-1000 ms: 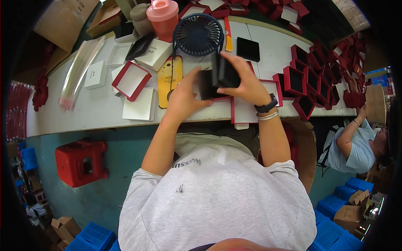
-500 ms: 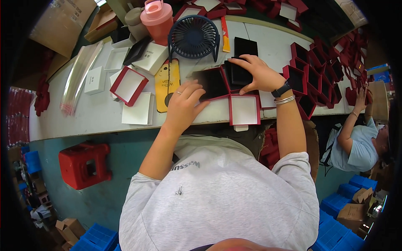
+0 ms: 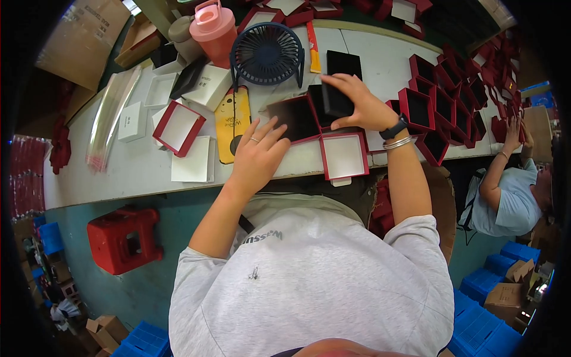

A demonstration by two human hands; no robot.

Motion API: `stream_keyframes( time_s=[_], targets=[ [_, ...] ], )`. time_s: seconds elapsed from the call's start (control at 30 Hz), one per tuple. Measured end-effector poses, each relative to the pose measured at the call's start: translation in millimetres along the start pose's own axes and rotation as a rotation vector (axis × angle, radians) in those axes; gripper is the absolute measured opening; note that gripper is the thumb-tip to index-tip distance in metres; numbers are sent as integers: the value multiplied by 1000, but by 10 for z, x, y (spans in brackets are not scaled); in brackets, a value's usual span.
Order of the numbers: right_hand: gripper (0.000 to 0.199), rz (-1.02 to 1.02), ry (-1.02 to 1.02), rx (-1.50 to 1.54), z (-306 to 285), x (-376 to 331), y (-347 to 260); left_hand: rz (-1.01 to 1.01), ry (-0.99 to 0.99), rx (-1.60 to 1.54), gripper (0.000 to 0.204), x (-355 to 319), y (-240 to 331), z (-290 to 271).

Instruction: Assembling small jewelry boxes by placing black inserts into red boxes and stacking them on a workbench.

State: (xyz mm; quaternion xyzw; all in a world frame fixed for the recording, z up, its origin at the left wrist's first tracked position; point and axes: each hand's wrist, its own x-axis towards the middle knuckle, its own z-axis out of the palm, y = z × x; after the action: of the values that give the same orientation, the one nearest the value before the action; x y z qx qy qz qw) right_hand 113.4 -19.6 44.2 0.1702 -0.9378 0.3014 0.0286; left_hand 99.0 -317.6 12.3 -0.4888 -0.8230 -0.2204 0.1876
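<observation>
My left hand (image 3: 260, 156) has its fingers spread at the left side of a shallow red box with a black inside (image 3: 298, 119). Between the thumb and fingers of my right hand (image 3: 364, 107) is a black rectangular foam insert (image 3: 336, 100), tilted over the box's right end. Under it another dark piece partly shows, mostly hidden. Just beyond lies a second black insert (image 3: 343, 62), flat on the table. Close to the table's front edge sits a red box part with a white inside (image 3: 345, 156).
Red boxes with black insides (image 3: 443, 107) crowd the right. A dark blue fan (image 3: 267, 53), a pink cup (image 3: 214, 33) and a yellow pouch (image 3: 233, 126) stand or lie beyond my left hand. White boxes (image 3: 132, 121) lie left. A co-worker (image 3: 505, 196) works at far right.
My left hand's fingers have spread and lifted a little. The insert in my right hand has tilted and shifted slightly. The whole view has turned a little.
</observation>
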Motion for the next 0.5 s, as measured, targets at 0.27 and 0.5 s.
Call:
stream_keyframes(
  time_s=[0.27, 0.5],
  targets=[
    [77, -148, 88, 9, -283, -177, -419, -61, -66, -29, 19, 134, -25, -75],
    [78, -25, -75, -261, 36, -319, -311, -159, 18, -262, 37, 619, 155, 74]
  ],
)
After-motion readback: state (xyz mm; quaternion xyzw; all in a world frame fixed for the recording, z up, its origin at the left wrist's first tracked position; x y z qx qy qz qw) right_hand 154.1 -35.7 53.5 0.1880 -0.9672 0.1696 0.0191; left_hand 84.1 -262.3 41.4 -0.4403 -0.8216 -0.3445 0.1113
